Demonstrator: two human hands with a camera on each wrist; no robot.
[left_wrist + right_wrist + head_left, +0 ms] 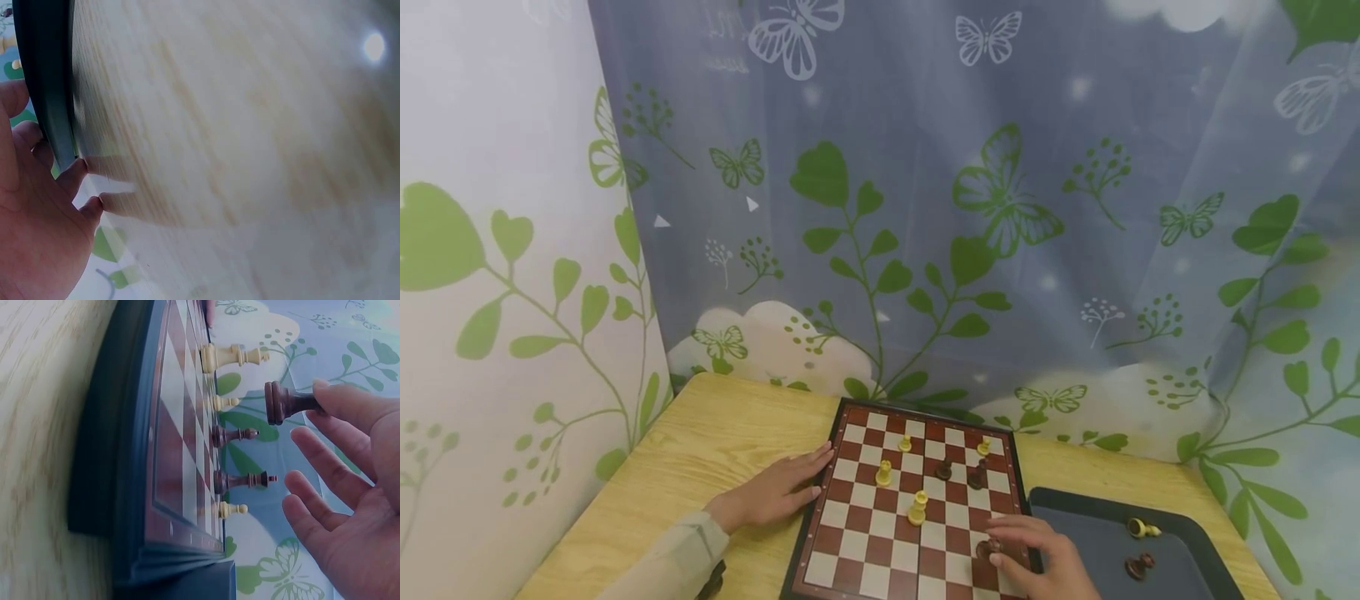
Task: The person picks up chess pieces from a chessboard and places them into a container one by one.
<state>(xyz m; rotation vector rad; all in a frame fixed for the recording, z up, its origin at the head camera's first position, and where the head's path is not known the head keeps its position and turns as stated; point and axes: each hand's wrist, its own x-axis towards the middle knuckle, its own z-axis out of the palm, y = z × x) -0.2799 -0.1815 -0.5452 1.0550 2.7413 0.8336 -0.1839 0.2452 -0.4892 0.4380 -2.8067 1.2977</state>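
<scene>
Between thumb and forefinger my right hand (1051, 560) pinches a dark brown chess piece (289, 403). Its base is off the board in the right wrist view, and the fingertips hide its top. Below lies a chessboard (861, 546) with red-brown and white squares. My left hand (778, 487) lies along the board's left edge, fingers extended and touching the frame. Standing on the board are several cream pieces, among them a tall one (917, 510) near the middle and a pawn (983, 447) at the far right. Two dark pieces stand close together, including a king (247, 480).
Right of the board sits a dark tray (1090, 533) with a cream chess piece (1141, 527) and a dark chess piece (1138, 567) in it. The wooden table (730, 425) meets a patterned curtain (910, 208) at the back.
</scene>
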